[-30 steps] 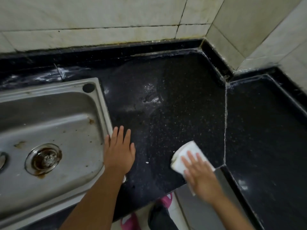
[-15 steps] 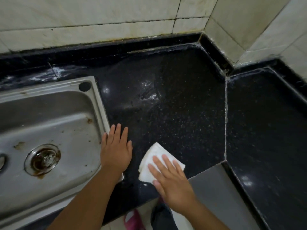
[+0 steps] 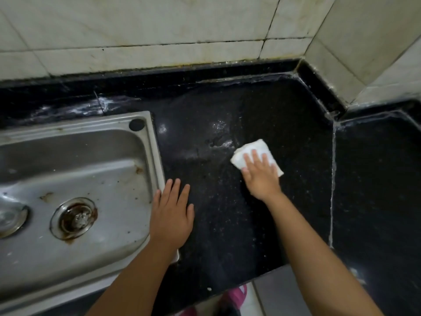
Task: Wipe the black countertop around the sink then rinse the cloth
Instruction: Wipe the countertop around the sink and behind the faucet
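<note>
A folded white cloth (image 3: 251, 149) lies on the black speckled countertop (image 3: 284, 124), right of the steel sink (image 3: 150, 142). My right hand (image 3: 260, 176) presses flat on the cloth with straight fingers, covering its near half. My left hand (image 3: 170, 215) rests flat on the countertop, its palm partly over the sink's right rim. A wet, shiny smear (image 3: 218, 137) sits just left of the cloth.
The sink holds a rusty drain (image 3: 76, 218) and a second fitting (image 3: 9, 218) at the left edge. Tiled walls (image 3: 159, 30) close the back and the right corner. A white seam (image 3: 333, 179) splits the countertop. Pink footwear (image 3: 237, 295) shows below the front edge.
My right hand has slid the cloth from the front edge leftward, then up and away toward the middle of the countertop. My left hand has stayed by the sink rim.
</note>
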The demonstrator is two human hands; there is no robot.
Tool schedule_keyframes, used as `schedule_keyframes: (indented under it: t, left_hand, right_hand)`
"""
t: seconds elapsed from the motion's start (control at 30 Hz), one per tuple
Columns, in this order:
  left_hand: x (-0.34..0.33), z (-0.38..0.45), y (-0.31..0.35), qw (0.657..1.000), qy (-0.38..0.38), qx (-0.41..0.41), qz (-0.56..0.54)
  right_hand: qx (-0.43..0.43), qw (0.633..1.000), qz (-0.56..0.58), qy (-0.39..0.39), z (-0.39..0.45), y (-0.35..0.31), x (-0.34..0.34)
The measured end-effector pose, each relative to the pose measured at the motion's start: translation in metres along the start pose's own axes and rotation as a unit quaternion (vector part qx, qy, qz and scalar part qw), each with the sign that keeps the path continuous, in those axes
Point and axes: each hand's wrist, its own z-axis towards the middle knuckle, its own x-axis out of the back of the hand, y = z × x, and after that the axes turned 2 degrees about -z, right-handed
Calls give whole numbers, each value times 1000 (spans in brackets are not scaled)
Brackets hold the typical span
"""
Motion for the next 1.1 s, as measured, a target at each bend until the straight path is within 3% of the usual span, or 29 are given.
schedule_keyframes:
  t: [0.13, 0.27, 0.37, 0.43, 0.53, 0.6, 0.67, 0.9, 1.1]
  left_hand:
    - [2, 0, -1, 999, -44, -8, -2]
    - [1, -2, 0, 999, -12, -7, -35]
    - [0, -5, 0, 1000, -12, 4, -24]
    - [0, -5, 1, 1000, -15, 14, -19]
    - [2, -4, 3, 999, -30, 18, -17]
    - [1, -4, 3, 999, -35, 19, -13]
    - [3, -3, 2, 999, -33, 19, -12]
    - [7, -10, 2, 998, -10, 42, -48]
    - [22, -23, -20, 989, 0, 64, -131]
  right_hand:
    - [198, 974, -25, 107, -66, -39, -43]
    - [278, 958, -36, 59, -160, 4, -93]
    - [317, 944, -56, 79, -203, 46, -102]
    - [302, 947, 10, 109, -214, 69, -93]
    - [165, 962, 150, 160, -207, 81, -66]
    - [117, 963, 150, 192, -183, 72, -56]
    - [82, 978, 108, 156, -155, 53, -55]
    - [98, 990, -69, 68, -123, -10, -60]
    - [235, 963, -130, 20, -158, -29, -82]
